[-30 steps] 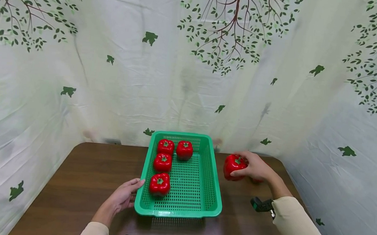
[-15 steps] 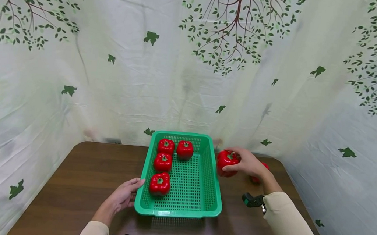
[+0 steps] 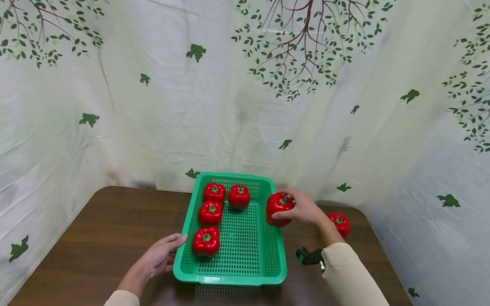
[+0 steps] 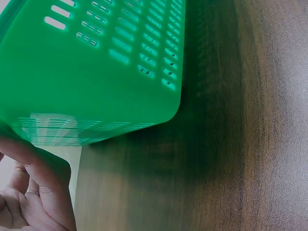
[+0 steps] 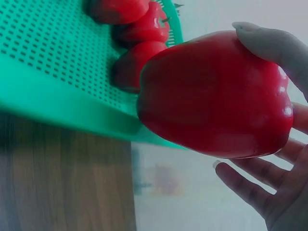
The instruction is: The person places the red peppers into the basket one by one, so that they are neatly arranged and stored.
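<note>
A red bell pepper (image 3: 278, 209) is held in my right hand (image 3: 305, 208), over the right rim of the green basket (image 3: 278, 251). In the right wrist view the thumb presses one side of this pepper (image 5: 216, 96), with the fingers of the right hand (image 5: 284, 178) around the other. Several more red bell peppers (image 3: 211, 213) sit in the basket, three in a column on the left and one at the back middle. My left hand (image 3: 156, 261) grips the basket's left rim; in the left wrist view its curled fingers (image 4: 48, 183) are beside the basket wall (image 4: 96, 91).
One more red bell pepper (image 3: 339, 224) lies on the brown wooden table (image 3: 104, 238) to the right, partly behind the right forearm. A pale cloth backdrop (image 3: 237, 138) with printed branches and leaves surrounds the table at the back and sides.
My right hand has moved left with its bell pepper, from beside the basket to above its right rim. The pepper on the table has come into fuller view. The left hand stays at the rim.
</note>
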The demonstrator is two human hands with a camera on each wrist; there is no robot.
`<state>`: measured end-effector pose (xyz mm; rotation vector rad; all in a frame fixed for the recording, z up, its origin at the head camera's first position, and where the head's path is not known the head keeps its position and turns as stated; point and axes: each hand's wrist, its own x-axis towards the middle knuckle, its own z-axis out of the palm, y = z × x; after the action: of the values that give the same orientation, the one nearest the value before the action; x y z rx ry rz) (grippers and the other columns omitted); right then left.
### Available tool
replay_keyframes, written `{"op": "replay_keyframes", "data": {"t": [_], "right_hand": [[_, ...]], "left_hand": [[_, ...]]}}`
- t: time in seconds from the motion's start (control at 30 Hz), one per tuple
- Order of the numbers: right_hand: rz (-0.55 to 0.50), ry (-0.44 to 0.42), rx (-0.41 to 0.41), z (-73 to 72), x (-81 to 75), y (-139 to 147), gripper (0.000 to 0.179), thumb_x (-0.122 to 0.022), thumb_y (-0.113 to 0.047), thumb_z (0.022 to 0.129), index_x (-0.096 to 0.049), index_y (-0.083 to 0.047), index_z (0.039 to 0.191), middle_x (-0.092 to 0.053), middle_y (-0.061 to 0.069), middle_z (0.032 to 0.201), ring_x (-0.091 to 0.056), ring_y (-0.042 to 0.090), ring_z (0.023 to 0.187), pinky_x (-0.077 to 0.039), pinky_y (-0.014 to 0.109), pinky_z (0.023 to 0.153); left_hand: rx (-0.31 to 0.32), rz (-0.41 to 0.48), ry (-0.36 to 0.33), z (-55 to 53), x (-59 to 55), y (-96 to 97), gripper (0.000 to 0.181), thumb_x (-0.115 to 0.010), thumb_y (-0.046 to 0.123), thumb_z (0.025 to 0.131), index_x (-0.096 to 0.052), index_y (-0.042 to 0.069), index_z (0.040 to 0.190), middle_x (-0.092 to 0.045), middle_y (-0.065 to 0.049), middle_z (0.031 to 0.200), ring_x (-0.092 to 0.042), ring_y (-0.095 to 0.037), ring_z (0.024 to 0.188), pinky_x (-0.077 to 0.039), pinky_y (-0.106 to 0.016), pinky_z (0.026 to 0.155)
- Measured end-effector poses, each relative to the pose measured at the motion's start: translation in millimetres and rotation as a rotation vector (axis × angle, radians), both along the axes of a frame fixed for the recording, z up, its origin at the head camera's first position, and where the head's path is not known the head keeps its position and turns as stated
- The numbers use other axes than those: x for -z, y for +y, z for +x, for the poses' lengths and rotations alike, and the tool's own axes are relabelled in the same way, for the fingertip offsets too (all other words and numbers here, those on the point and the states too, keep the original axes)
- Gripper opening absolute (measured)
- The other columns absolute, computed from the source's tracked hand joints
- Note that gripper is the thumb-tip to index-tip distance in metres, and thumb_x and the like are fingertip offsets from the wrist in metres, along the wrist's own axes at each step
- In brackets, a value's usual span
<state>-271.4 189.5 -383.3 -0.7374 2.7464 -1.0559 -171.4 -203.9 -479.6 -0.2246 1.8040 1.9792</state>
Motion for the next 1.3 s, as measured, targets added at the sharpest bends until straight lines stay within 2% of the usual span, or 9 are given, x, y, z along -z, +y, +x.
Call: {"op": "replay_keyframes", "data": {"t": [0.23,0.43,0.63,0.93,1.13,1.3], "right_hand": [[0.002,-0.015,0.026,-6.9,4.5,-14,0.068,-0.081,-0.033,0.075,-0.053,-0.005,0.131,-0.056,0.010,0.123,-0.053,0.029,0.109,-0.056,0.036,0.077],[0.016,-0.023,0.044,-14.2,14.3,-24,0.069,-0.081,-0.033,0.076,-0.052,-0.003,0.131,-0.054,0.012,0.123,-0.053,0.030,0.109,-0.055,0.037,0.077],[-0.007,-0.061,0.058,-19.4,20.7,-37,0.070,-0.082,-0.029,0.076,-0.051,-0.002,0.133,-0.055,0.011,0.123,-0.053,0.028,0.109,-0.055,0.036,0.075],[0.009,-0.008,0.077,-26.5,30.8,-62,0.066,-0.083,-0.023,0.075,-0.053,0.000,0.129,-0.057,0.014,0.120,-0.052,0.029,0.109,-0.056,0.037,0.075],[0.013,-0.065,0.129,-26.4,42.7,-73,0.069,-0.086,-0.021,0.071,-0.054,-0.002,0.129,-0.055,0.012,0.120,-0.051,0.027,0.109,-0.056,0.038,0.075],[0.009,-0.074,0.143,-28.6,49.6,-80,0.072,-0.088,-0.020,0.068,-0.054,-0.003,0.129,-0.054,0.012,0.121,-0.049,0.027,0.111,-0.056,0.038,0.076]], "left_hand": [[0.000,0.002,-0.005,0.3,0.8,0.0,0.046,-0.057,0.043,0.095,-0.052,0.006,0.122,-0.062,-0.009,0.104,-0.067,-0.025,0.090,-0.057,-0.037,0.077],[0.013,0.010,-0.009,1.0,3.7,1.4,0.044,-0.057,0.044,0.095,-0.053,0.007,0.119,-0.062,-0.008,0.102,-0.068,-0.024,0.088,-0.057,-0.036,0.076],[0.014,0.016,-0.008,1.2,4.0,2.3,0.040,-0.057,0.043,0.095,-0.054,0.008,0.115,-0.063,-0.008,0.102,-0.068,-0.023,0.088,-0.057,-0.036,0.077],[0.007,0.013,-0.010,-1.4,0.4,-1.3,0.037,-0.057,0.043,0.095,-0.055,0.010,0.113,-0.063,-0.007,0.100,-0.068,-0.023,0.087,-0.057,-0.036,0.075],[0.023,0.018,-0.010,1.1,1.3,-1.5,0.039,-0.056,0.043,0.096,-0.054,0.009,0.115,-0.063,-0.008,0.100,-0.068,-0.024,0.087,-0.057,-0.035,0.075],[0.012,0.001,-0.008,1.2,0.4,-1.4,0.042,-0.057,0.044,0.095,-0.053,0.008,0.117,-0.062,-0.008,0.101,-0.068,-0.024,0.087,-0.057,-0.035,0.074]]}}
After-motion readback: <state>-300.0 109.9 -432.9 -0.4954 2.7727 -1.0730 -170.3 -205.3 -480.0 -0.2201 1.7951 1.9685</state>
